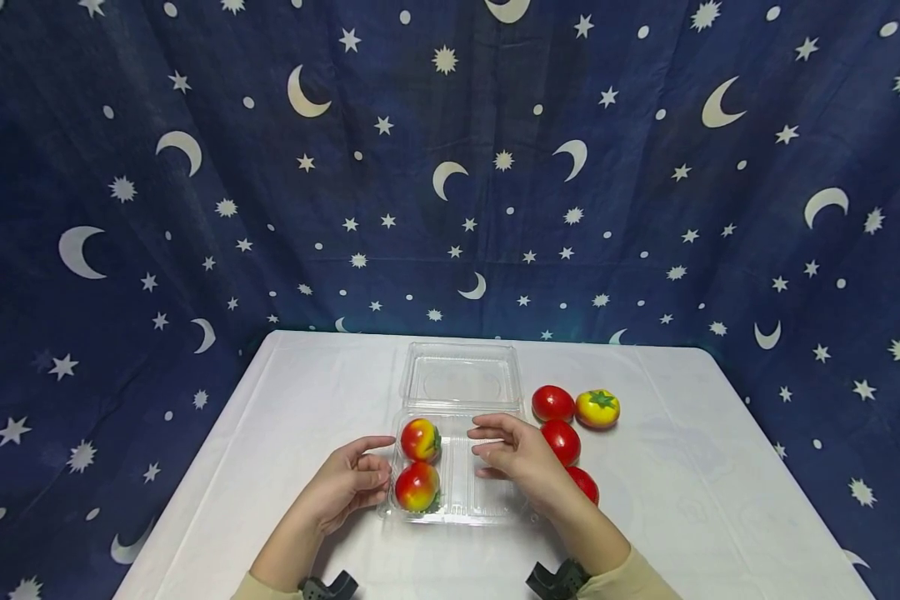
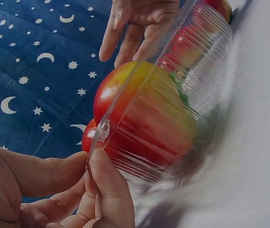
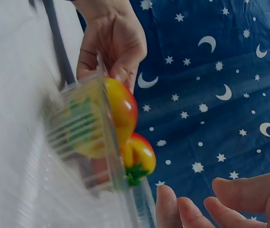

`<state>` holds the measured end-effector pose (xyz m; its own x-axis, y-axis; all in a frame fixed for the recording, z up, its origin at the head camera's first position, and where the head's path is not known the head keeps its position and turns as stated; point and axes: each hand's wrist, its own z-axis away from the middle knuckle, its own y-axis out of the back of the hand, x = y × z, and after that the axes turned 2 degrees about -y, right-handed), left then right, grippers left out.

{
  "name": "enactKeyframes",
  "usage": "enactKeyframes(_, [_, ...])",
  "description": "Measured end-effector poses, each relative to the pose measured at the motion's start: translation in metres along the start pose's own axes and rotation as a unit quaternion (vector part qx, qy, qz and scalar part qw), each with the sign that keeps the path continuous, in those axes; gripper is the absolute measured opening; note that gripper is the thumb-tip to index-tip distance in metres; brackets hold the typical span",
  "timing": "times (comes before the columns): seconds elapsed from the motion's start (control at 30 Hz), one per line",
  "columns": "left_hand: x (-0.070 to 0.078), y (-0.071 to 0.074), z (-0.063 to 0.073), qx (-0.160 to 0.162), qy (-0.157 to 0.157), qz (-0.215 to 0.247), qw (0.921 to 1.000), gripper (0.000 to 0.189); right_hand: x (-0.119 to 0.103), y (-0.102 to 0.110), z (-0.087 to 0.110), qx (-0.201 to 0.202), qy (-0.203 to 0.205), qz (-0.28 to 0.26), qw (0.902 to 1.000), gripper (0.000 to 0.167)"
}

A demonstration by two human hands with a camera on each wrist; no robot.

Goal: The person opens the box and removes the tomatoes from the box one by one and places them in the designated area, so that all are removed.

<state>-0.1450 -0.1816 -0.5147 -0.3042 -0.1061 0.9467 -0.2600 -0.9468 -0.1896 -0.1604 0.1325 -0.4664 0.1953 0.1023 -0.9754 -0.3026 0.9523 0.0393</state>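
Note:
A clear plastic clamshell box (image 1: 461,487) lies with its lid (image 1: 461,377) folded back away from me. Two red-and-yellow, tomato-like fruits with green leafy tops, a far one (image 1: 420,440) and a near one (image 1: 417,487), sit along the left side of its base. My left hand (image 1: 345,483) pinches the left rim between thumb and forefinger, plain in the left wrist view beside a fruit (image 2: 144,114). Over the right half of the base hovers my right hand (image 1: 517,458), fingers relaxed and apart, holding nothing. Its fingertips (image 3: 166,204) show below the fruits in the right wrist view.
Right of the box stand three red fruits, the back one (image 1: 552,404), a middle one (image 1: 562,442) and a front one (image 1: 585,483) partly behind my right wrist. A yellow fruit (image 1: 598,409) with its green top upward is beside them. A white cloth covers the table (image 1: 682,492).

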Motion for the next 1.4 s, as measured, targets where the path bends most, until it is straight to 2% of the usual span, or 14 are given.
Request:
enactKeyframes(0.23, [0.000,0.000,0.000,-0.001,-0.001,0.000,1.0000,0.068,0.006,-0.012,-0.002,-0.015,-0.006,-0.015,0.9998,0.053])
enactKeyframes(0.57, [-0.001,0.000,0.001,0.001,0.000,-0.005,1.0000,0.068,0.012,-0.025,-0.003,-0.044,0.001,0.000,0.9990,0.049])
enactKeyframes(0.87, [-0.001,0.000,0.000,-0.004,-0.003,-0.003,1.0000,0.068,0.019,-0.033,-0.009,-0.061,-0.001,-0.007,0.9981,0.046])
enactKeyframes(1.1, [0.000,-0.001,0.001,-0.007,-0.002,0.002,1.0000,0.069,0.021,-0.040,-0.011,-0.076,-0.001,0.009,0.9971,0.040])
enactKeyframes(1.4, [0.001,-0.001,0.001,-0.007,-0.001,0.000,1.0000,0.068,0.022,-0.044,-0.014,-0.091,0.001,0.007,0.9958,0.042])
